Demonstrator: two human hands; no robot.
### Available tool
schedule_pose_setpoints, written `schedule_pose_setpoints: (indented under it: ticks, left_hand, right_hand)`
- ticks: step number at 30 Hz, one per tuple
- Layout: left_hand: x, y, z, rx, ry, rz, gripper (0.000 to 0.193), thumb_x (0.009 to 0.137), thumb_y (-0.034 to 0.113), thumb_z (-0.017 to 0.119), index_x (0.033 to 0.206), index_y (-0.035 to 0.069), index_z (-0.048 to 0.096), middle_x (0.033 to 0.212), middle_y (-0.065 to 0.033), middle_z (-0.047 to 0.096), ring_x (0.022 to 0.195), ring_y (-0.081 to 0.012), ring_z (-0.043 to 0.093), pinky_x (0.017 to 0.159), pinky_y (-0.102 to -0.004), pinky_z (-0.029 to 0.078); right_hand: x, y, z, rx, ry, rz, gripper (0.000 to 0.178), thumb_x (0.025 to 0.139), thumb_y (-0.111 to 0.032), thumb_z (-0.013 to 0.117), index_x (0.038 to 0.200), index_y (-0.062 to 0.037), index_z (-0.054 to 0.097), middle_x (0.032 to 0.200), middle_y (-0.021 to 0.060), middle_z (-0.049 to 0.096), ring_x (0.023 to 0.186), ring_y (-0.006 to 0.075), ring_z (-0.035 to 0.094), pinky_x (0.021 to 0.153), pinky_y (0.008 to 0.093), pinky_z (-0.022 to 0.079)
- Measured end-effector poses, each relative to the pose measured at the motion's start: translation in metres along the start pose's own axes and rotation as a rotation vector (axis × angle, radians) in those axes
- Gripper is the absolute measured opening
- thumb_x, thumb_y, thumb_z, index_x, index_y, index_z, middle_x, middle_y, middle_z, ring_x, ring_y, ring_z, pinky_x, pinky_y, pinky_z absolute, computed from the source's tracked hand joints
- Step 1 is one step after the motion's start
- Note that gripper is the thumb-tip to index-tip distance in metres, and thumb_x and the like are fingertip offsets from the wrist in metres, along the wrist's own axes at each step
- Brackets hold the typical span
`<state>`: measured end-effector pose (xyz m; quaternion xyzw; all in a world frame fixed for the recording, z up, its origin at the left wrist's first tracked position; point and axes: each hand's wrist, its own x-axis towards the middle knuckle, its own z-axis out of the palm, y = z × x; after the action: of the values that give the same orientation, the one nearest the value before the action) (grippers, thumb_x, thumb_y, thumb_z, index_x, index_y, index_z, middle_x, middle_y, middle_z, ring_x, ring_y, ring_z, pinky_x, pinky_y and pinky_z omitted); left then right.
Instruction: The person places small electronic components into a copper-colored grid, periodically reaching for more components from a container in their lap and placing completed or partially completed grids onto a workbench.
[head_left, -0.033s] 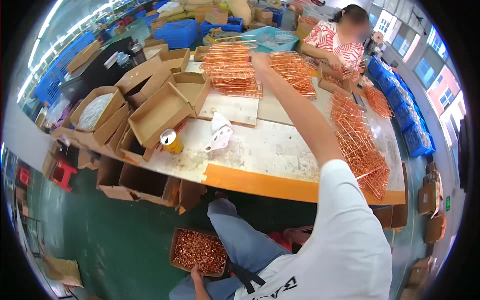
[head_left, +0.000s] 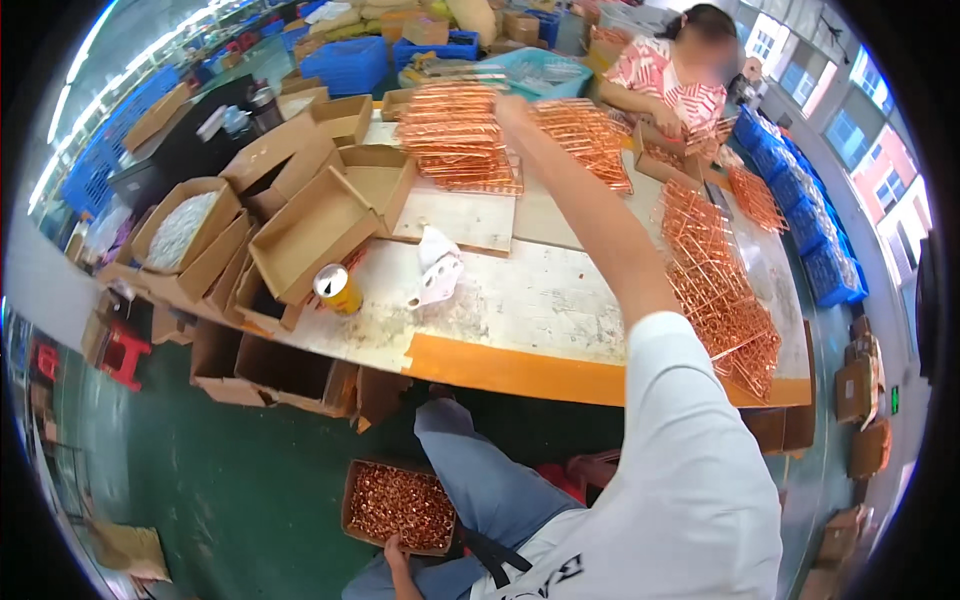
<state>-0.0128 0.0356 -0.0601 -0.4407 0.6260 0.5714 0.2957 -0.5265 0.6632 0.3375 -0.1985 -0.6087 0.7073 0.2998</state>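
Reaching right hand (head_left: 512, 108) to copper parts (head_left: 455, 135), left hand (head_left: 397, 548) touching box (head_left: 398, 505)

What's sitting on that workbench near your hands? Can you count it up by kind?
Stacks or heaps of copper-coloured bent tube parts: 4 (far middle, next to it by the right hand, right edge, far right)
Open empty cardboard boxes: 3
Yellow drink can: 1
Box of small copper pieces on the floor by the left hand: 1
Total: 9
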Motion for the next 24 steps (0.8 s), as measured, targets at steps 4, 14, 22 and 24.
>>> schedule_pose_setpoints:
  ticks: [4,14,22,24]
  left_hand:
    - [0.008,-0.002,-0.012,-0.026,0.093,-0.053,0.050,0.082,0.035,0.055,0.125,0.008,0.049,0.128,-0.0098,0.045,0.121,-0.0288,0.038,0.097,-0.0499,0.030]
    - [-0.058,0.157,0.100,0.270,0.209,0.933,0.015,0.084,0.003,0.050,0.097,-0.003,0.054,0.092,-0.0115,0.056,0.085,-0.0226,0.054,0.075,-0.0317,0.044]
    - [-0.238,0.267,0.327,0.272,-0.241,1.866,0.006,0.075,-0.005,0.052,0.077,0.000,0.054,0.080,-0.0141,0.057,0.077,-0.0290,0.056,0.070,-0.0352,0.046]
    - [-0.260,0.275,0.384,0.506,-0.448,1.882,0.020,0.074,-0.007,0.052,0.093,0.000,0.055,0.099,-0.0163,0.055,0.094,-0.0323,0.052,0.081,-0.0373,0.042]
  right_hand:
    - [0.039,0.027,0.030,-0.570,0.038,-0.147,0.027,0.086,-0.022,0.049,0.092,0.0043,0.054,0.097,0.0190,0.057,0.097,0.0298,0.053,0.078,0.0398,0.043]
    - [-0.187,0.050,-0.235,-1.283,-0.840,-0.586,0.028,0.075,-0.008,0.061,0.103,-0.0093,0.060,0.105,0.0111,0.054,0.102,0.0274,0.051,0.089,0.0378,0.043]
    - [-0.197,0.079,-0.244,-1.271,-0.733,-0.750,0.006,0.072,-0.005,0.053,0.077,-0.0031,0.056,0.084,0.0125,0.053,0.086,0.0286,0.055,0.072,0.0376,0.048]
    - [-0.191,0.080,-0.244,-1.304,-0.730,-0.719,0.005,0.072,-0.006,0.054,0.075,-0.0039,0.056,0.081,0.0136,0.054,0.083,0.0306,0.056,0.071,0.0382,0.047]
